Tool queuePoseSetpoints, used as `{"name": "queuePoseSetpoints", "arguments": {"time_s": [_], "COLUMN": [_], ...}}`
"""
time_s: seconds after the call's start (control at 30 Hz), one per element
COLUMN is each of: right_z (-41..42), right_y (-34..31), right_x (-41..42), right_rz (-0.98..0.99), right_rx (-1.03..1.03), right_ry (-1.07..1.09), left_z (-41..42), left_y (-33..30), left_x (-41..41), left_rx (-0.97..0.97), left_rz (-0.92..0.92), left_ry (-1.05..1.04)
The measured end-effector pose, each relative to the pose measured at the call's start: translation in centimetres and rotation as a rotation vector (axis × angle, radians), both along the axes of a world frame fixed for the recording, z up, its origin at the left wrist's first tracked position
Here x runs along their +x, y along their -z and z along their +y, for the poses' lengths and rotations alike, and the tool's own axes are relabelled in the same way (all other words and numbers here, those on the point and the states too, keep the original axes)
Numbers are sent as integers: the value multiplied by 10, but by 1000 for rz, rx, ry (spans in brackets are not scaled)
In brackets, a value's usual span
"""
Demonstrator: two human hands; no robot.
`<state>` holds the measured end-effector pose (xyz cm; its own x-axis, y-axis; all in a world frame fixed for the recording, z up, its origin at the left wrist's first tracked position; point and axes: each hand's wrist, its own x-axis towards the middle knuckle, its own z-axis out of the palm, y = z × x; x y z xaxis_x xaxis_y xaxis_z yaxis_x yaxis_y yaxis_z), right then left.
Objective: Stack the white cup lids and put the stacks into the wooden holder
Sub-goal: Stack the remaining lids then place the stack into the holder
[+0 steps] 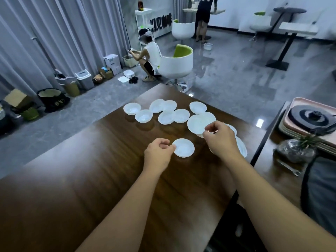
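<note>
Left hand (157,155) pinching the rim of 1 white lid (183,148) lying flat on the dark wooden table (101,160); right hand (221,138), just right of that lid, fingers curled, gripping the edge of a larger lid (198,123); beyond that lid, 7 loose lids (156,111) scattered, some overlapping

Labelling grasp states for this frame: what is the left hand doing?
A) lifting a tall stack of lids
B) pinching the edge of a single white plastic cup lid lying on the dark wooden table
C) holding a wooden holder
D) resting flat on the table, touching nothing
B: the left hand pinches the near-left edge of a lone round white plastic cup lid lying on the dark wooden table; no wooden holder is in view.
</note>
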<state>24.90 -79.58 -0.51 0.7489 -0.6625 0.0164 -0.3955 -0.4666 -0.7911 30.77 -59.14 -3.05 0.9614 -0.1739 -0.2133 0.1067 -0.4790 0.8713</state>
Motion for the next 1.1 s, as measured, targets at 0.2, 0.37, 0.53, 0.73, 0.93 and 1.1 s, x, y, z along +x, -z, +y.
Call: {"name": "queuePoseSetpoints", "arguments": {"time_s": [0.2, 0.37, 0.53, 0.73, 0.93, 1.1], "right_z": [-29, -31, -28, -23, -6, 10], "right_y": [1, 14, 24, 16, 9, 18], "right_x": [33, 55, 64, 53, 30, 23], "right_rz": [65, 118, 157, 67, -19, 33], "right_rx": [-51, -70, -52, 12, 267, 347], "right_ry": [14, -20, -45, -64, -85, -113], "left_z": [-25, -16, 6, 16, 12, 5], "left_y": [6, 13, 19, 19, 22, 28], "left_x": [16, 22, 23, 23, 25, 28], "left_rx": [152, 74, -141, -321, -423, -321], "left_rz": [6, 66, 121, 137, 173, 145], "left_ry": [5, 15, 23, 8, -184, -191]}}
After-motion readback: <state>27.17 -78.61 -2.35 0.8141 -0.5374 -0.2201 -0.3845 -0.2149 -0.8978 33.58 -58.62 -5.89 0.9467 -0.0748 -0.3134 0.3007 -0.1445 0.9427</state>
